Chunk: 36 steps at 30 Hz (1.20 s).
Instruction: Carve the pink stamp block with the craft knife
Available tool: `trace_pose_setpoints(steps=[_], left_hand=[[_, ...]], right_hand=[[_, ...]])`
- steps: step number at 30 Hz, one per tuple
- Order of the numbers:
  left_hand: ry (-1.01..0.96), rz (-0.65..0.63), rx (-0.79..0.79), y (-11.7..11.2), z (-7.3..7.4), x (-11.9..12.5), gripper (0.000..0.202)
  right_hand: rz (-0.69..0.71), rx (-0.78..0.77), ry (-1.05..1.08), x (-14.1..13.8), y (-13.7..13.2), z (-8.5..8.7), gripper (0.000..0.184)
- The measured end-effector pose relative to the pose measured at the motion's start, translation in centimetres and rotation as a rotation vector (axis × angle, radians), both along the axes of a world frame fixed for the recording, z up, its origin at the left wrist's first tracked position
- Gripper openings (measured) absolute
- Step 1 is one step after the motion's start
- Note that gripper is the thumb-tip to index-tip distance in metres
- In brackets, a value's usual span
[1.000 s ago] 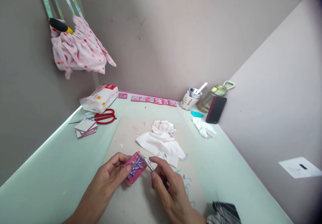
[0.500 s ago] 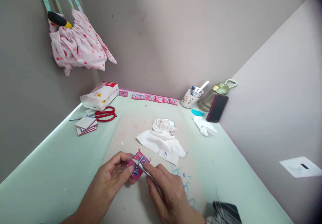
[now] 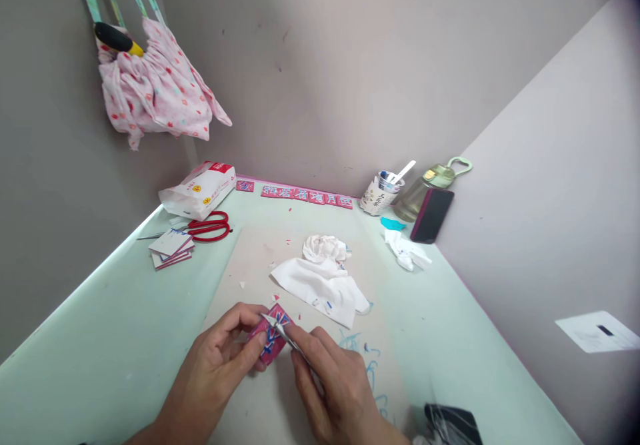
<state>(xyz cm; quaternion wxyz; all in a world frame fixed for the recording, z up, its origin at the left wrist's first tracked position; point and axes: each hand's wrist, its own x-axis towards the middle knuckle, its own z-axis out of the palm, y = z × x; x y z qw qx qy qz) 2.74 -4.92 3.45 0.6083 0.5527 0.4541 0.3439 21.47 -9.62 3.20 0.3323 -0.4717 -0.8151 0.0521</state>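
Home craft corner – scissors (image 3: 210,227), brush cup (image 3: 381,195), bare walls.

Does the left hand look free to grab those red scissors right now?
Probably not right away: the left hand is pinching the small pink block. The red scissors lie farther back on its side with bare table between, so nothing blocks them.

small pink block (image 3: 270,338) with blue-white carved strokes, tilted, thin metal blade (image 3: 280,328) across its face
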Motion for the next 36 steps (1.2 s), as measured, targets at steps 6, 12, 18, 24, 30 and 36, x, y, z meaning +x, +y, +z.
trace_pose_setpoints(steps=[6, 12, 18, 24, 30, 36], left_hand=[[0.023, 0.013, 0.027, -0.19, -0.02, 0.09, 0.024], [0.001, 0.011, -0.007, -0.37, -0.26, 0.08, 0.028], [0.054, 0.075, 0.014, 0.23, 0.28, -0.30, 0.028], [0.039, 0.058, 0.034, 0.05, 0.68, -0.21, 0.028], [0.021, 0.045, 0.040, -0.09, 0.24, -0.12, 0.022], [0.027, 0.044, 0.035, -0.12, 0.10, -0.12, 0.022]], right_hand=[[0.002, -0.051, 0.043, -0.17, -0.02, -0.06, 0.040], [-0.073, -0.085, 0.118, -0.17, 0.13, 0.16, 0.035], [-0.027, -0.092, 0.119, -0.14, -0.08, 0.31, 0.037], [0.004, -0.078, 0.091, -0.21, -0.15, 0.35, 0.041], [0.003, -0.082, 0.095, -0.34, -0.21, 0.29, 0.040], [-0.002, -0.063, 0.081, -0.40, -0.23, 0.26, 0.038]])
